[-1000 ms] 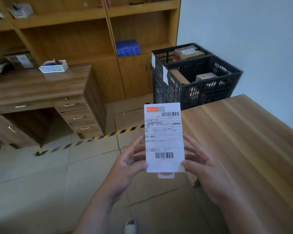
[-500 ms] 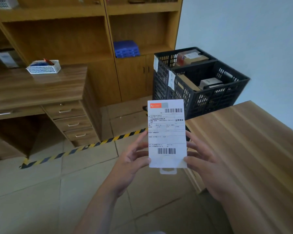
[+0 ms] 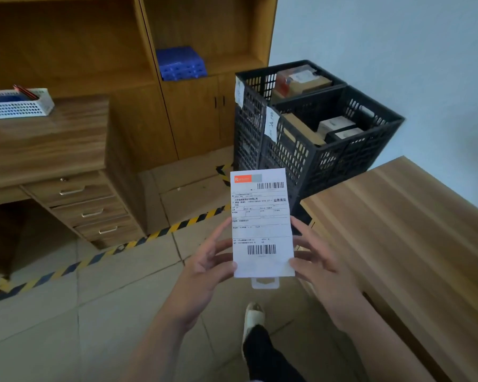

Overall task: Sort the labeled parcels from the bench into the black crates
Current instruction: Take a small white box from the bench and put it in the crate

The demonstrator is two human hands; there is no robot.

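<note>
Between the bench (image 3: 414,244) and the desk (image 3: 47,139), a person stands holding a flat parcel (image 3: 262,224) upright at chest height, its white shipping label facing them. The left hand (image 3: 204,268) pinches the parcel's lower left edge, thumb on the front and fingers behind; the right hand (image 3: 319,267) grips the lower right edge the same way. On the label I can make out an orange logo block at the top left, a barcode at the top right, a second barcode near the bottom, and the characters 业务类型 at the right; the smaller lines are too fine to read. A clear hang tab sticks out below the label.

Beyond the parcel, two black crates (image 3: 329,150) sit on the floor against the wall, each with a handwritten paper tag (image 3: 271,124) on its near corner, the writing not legible, and each holding boxes (image 3: 335,125). Striped hazard tape (image 3: 138,241) crosses the tiles. A white basket (image 3: 20,104) rests on the desk.
</note>
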